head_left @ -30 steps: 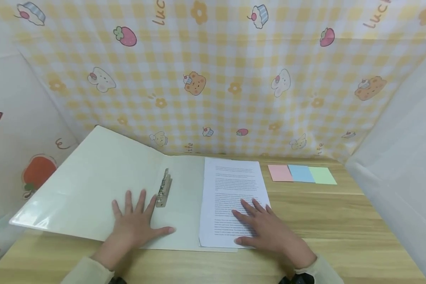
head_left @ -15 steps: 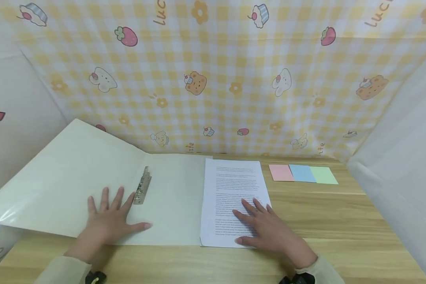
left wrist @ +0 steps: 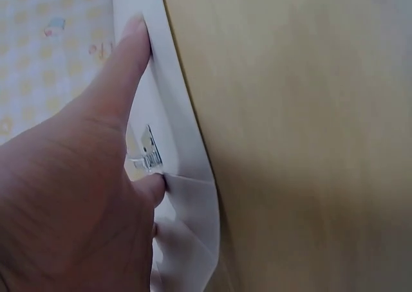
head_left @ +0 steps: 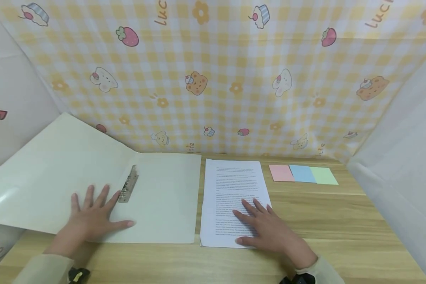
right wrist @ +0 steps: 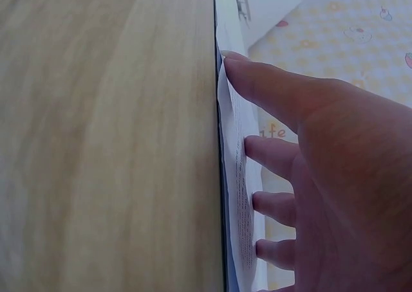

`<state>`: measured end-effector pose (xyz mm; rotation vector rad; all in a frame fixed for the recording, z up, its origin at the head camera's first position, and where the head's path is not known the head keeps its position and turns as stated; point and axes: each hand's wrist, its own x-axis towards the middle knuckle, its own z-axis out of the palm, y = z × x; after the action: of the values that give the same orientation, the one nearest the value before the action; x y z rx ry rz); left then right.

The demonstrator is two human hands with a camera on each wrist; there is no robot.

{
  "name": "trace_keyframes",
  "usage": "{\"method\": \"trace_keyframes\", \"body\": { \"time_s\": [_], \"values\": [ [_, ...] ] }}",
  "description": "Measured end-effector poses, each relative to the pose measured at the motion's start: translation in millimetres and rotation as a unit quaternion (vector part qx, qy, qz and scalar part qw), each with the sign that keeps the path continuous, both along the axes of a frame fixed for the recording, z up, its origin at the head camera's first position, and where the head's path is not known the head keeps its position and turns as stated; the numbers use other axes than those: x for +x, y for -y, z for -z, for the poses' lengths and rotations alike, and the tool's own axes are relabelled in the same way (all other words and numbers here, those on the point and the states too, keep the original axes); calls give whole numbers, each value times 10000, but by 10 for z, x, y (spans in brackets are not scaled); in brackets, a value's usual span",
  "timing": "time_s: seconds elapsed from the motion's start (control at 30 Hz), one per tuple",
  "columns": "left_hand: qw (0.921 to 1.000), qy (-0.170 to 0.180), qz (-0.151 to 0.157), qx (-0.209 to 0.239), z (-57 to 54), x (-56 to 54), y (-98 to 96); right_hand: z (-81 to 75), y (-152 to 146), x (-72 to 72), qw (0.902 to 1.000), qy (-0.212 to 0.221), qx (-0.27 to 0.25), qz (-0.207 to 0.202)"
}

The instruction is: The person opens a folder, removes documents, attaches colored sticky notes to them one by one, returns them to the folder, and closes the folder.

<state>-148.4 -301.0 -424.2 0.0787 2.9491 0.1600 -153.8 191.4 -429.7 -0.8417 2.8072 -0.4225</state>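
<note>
A white ring binder (head_left: pixel 163 197) lies spread on the left of the table, its left cover tilted up against the side curtain. Its metal clip (head_left: pixel 128 184) is fixed near the fold. My left hand (head_left: pixel 90 219) rests on the binder with fingers spread, the index fingertip at the clip's lower end; in the left wrist view the thumb lies along the binder's front edge. To the right, my right hand (head_left: pixel 264 228) rests spread on a stack of printed paper (head_left: pixel 230 197). In the right wrist view its fingertips touch the top sheet (right wrist: pixel 237 144).
Pink (head_left: pixel 281 173), blue (head_left: pixel 302 173) and green (head_left: pixel 324 175) sticky notes lie in a row at the back right of the wooden table (head_left: pixel 323 221). A yellow checked curtain (head_left: pixel 220 79) hangs behind, with white curtains at both sides. A narrow strip of table separates binder and paper.
My left hand has slid the binder to the left, out from beside and under the paper's left edge. The right hand and the paper have stayed in place.
</note>
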Motion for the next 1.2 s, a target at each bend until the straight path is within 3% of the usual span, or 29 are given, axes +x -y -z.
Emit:
{"method": "trace_keyframes", "body": {
  "time_s": [0.6, 0.9, 1.2],
  "values": [
    [10000, 60, 15, -40, -41, -13, 354, -7, 5, 11, 10000, -67, 38, -44],
    [10000, 45, 66, 7, -38, -29, 350, -16, 3, 5, 10000, -52, 67, -25],
    [9994, -261, 100, -205, -87, -19, 271, -60, 17, 4, 9999, -52, 143, -7]
  ]
}}
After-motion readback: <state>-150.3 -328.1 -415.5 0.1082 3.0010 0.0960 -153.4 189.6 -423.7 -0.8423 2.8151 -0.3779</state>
